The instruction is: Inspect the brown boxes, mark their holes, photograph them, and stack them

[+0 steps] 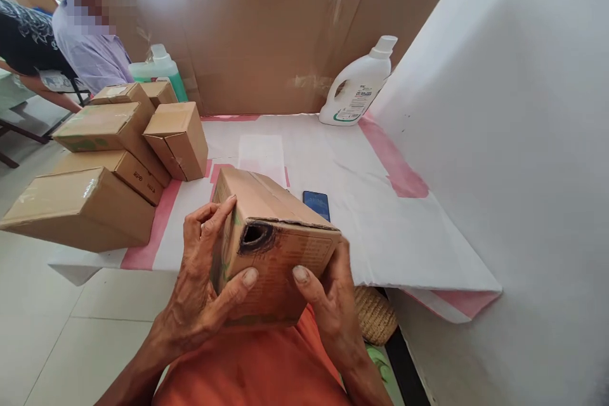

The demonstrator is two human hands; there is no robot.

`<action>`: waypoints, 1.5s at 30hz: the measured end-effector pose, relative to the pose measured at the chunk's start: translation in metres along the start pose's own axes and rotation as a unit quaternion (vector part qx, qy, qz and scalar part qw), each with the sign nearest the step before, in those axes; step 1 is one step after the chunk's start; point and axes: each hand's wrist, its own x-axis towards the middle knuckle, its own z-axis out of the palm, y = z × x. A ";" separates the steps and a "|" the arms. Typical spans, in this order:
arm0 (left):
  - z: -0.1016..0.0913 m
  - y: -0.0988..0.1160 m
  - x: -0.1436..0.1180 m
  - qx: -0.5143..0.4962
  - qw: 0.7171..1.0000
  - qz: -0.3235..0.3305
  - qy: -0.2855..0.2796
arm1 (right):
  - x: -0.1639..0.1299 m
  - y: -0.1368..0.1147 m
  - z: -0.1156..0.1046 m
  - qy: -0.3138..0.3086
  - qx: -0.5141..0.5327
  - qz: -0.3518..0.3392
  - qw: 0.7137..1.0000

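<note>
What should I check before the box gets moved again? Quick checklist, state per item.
1. Left hand grip on the cardboard box: ok, fingers wrap its left side.
2. Right hand grip: ok, thumb on the near face.
3. Box face intact: not ok, dark round hole near the top edge.
4. Phone apart from the box: cannot tell, box partly hides it.
5. Stacked boxes settled: ok, though the nearest overhangs the table edge.

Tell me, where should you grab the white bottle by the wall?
By its handle loop, coming from the left. The white bottle stands upright with the loop facing the open table, while the wall crowds its right side.
</note>
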 end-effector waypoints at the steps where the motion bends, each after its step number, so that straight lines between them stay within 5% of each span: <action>1: 0.001 0.000 -0.001 0.000 1.000 0.002 -0.005 | 0.006 -0.005 0.003 0.043 -0.035 -0.044 0.998; 3: 0.001 -0.001 -0.002 0.003 1.000 0.009 -0.006 | 0.020 -0.019 0.011 0.102 -0.114 -0.130 0.980; 6: -0.001 -0.006 -0.002 0.000 1.000 -0.011 0.029 | 0.041 -0.038 0.031 0.072 -0.214 -0.208 0.952; 11: -0.010 -0.014 0.017 -0.139 0.973 -0.098 0.157 | 0.056 -0.057 0.082 -0.003 -0.330 -0.237 0.914; 14: -0.018 -0.019 0.032 -0.154 0.960 -0.089 0.218 | 0.060 -0.066 0.101 -0.034 -0.371 -0.235 0.898; 16: -0.026 -0.024 0.039 -0.128 0.963 -0.082 0.222 | 0.063 -0.068 0.098 -0.029 -0.362 -0.259 0.895; 19: -0.032 -0.029 0.047 -0.109 0.971 -0.080 0.198 | 0.077 -0.051 0.065 0.059 -0.276 -0.294 0.913; 22: -0.026 -0.021 0.050 -0.134 0.955 -0.072 0.254 | 0.099 -0.008 0.017 0.092 -0.337 -0.126 0.928; 25: -0.012 -0.009 0.053 -0.147 0.946 -0.081 0.276 | 0.116 0.042 -0.014 -0.038 -0.511 0.129 0.849; 28: -0.004 -0.004 0.057 -0.154 0.953 -0.064 0.255 | 0.123 0.075 -0.016 -0.071 -0.548 0.204 0.808; 34: -0.006 -0.010 0.062 -0.150 0.975 -0.054 0.158 | 0.132 0.092 -0.014 -0.063 -0.507 0.178 0.841; 36: -0.009 -0.012 0.063 -0.151 0.979 -0.063 0.124 | 0.139 0.083 -0.024 -0.041 -0.443 0.149 0.883; 39: -0.011 -0.015 0.066 -0.153 0.984 -0.048 0.083 | 0.142 0.045 -0.034 0.085 -0.159 0.011 0.984; 41: -0.010 -0.016 0.067 -0.161 0.984 -0.032 0.069 | 0.130 0.006 -0.030 0.126 0.032 -0.103 0.986; 45: -0.005 -0.013 0.068 -0.186 0.982 -0.013 0.039 | 0.085 -0.054 0.003 0.024 0.122 -0.159 0.979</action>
